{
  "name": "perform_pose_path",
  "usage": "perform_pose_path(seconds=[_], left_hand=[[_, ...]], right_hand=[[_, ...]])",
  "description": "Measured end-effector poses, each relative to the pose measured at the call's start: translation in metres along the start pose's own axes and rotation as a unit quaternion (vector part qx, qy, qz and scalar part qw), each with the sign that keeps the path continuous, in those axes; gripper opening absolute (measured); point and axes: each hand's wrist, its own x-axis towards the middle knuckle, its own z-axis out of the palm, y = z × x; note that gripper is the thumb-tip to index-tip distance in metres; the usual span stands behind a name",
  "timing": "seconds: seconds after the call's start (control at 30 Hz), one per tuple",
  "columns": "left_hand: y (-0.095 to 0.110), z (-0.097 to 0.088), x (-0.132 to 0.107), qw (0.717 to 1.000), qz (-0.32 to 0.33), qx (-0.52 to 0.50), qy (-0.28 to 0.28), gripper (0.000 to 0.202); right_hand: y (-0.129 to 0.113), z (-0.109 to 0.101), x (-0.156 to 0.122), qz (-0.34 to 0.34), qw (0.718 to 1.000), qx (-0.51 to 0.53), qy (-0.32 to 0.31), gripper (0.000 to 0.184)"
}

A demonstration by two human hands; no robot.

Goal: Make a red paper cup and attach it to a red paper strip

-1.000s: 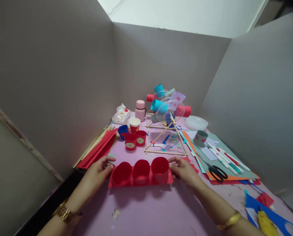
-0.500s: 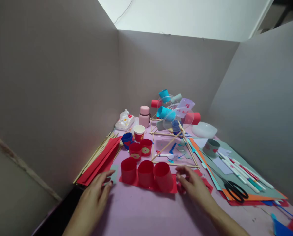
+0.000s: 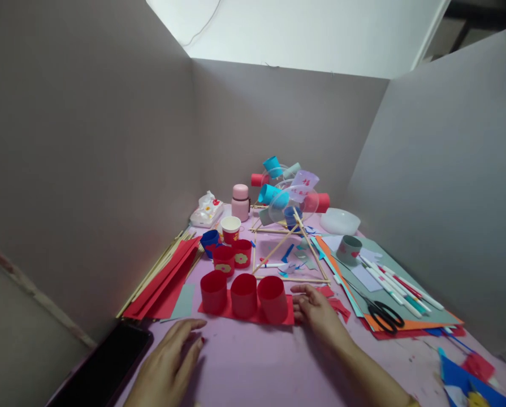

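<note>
Three red paper cylinders stand in a row on a red paper strip on the pink table. My right hand rests with fingers spread at the strip's right end, touching its edge. My left hand lies flat and open on the table in front of the strip, a short way from it, holding nothing. A black phone lies just left of that hand.
Red paper sheets and wooden sticks lie at the left. Behind are decorated cups, a stick frame with a paper-cup wheel, a pink flask and a white bowl. Scissors, pens and coloured sheets lie at the right. Grey partitions enclose the table.
My left hand has let go of the strip's left end and drawn back toward me. The strip with its cylinders now lies flat on the table. A phone has come into view.
</note>
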Motion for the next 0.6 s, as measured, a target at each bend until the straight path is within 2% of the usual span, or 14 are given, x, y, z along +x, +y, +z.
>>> perform_pose_path(seconds=[0.07,0.13,0.2,0.33,0.47,0.6], left_hand=[[0.003,0.002,-0.003,0.999,0.029,0.014,0.008,0.021],[0.009,0.007,-0.006,0.995,0.087,0.046,0.018,0.020],[0.019,0.015,-0.008,0.982,0.163,0.094,0.017,0.020],[0.038,0.042,-0.010,0.947,0.280,0.156,-0.031,0.027],[0.047,0.072,-0.011,0.933,0.308,0.175,-0.056,0.036],[0.049,0.084,-0.012,0.929,0.293,0.208,-0.092,0.044]], right_hand=[[0.001,-0.004,0.003,0.005,1.000,-0.005,0.006,0.011],[0.002,-0.006,0.004,0.008,1.000,-0.028,0.010,0.003],[0.003,-0.006,0.006,0.013,0.998,-0.055,0.007,0.007],[0.003,-0.001,0.011,0.026,0.996,-0.080,0.004,0.016],[0.002,-0.001,0.015,0.015,0.995,-0.092,0.017,0.017],[-0.001,-0.007,0.017,-0.008,0.994,-0.108,0.020,0.009]])
